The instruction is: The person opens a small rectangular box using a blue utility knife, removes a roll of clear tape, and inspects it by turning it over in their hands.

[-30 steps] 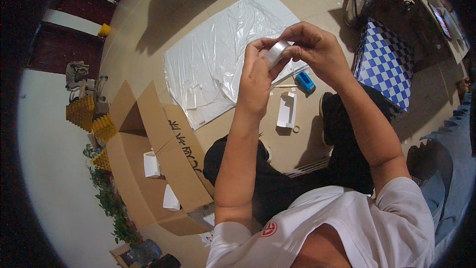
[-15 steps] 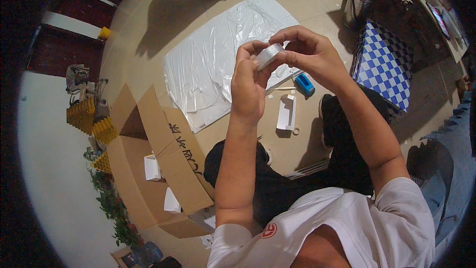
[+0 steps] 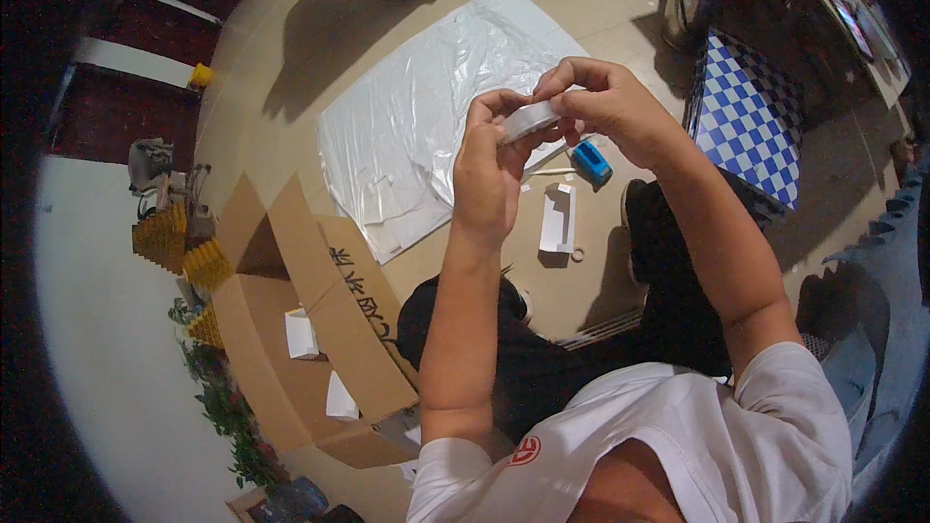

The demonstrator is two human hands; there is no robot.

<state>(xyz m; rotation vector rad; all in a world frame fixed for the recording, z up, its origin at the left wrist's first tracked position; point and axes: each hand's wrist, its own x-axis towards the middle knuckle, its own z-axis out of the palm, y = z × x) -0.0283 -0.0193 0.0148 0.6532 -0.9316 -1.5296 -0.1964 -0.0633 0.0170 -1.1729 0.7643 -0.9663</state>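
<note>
Bottom of frame: white T-shirt [image 3: 697, 446] w/ small red emblem, dark trousers [image 3: 542, 368] above it, both forearms rising toward frame centre. Centre, raised: left hand [image 3: 489, 169] clasped round a roll of clear tape [image 3: 529, 120], thumb and fingers gripping its rim; right hand [image 3: 605, 107] pinching same roll from upper right, fingertips [image 3: 567, 87] curled over top edge. Roll held in air between both hands, upper centre of frame, above the floor [image 3: 581, 271]. Just beyond/below hands on floor: small white open box [image 3: 558, 218], tiny ring [image 3: 577, 254] beside its lower end, blue boxy item [image 3: 591, 163] right of it, thin pale stick [image 3: 547, 172] partly hidden by left hand. Lower left: open cardboard carton [image 3: 320, 329], flaps spread, white packets [image 3: 300, 332] inside. Farther, upper centre: big clear plastic sheet [image 3: 426, 126] flat on floor. Right, upper: blue-white chequered cloth [image 3: 751, 121]. Far left edge: yellow corrugated stacks [image 3: 160, 237], green plant [image 3: 228, 407] below.
</note>
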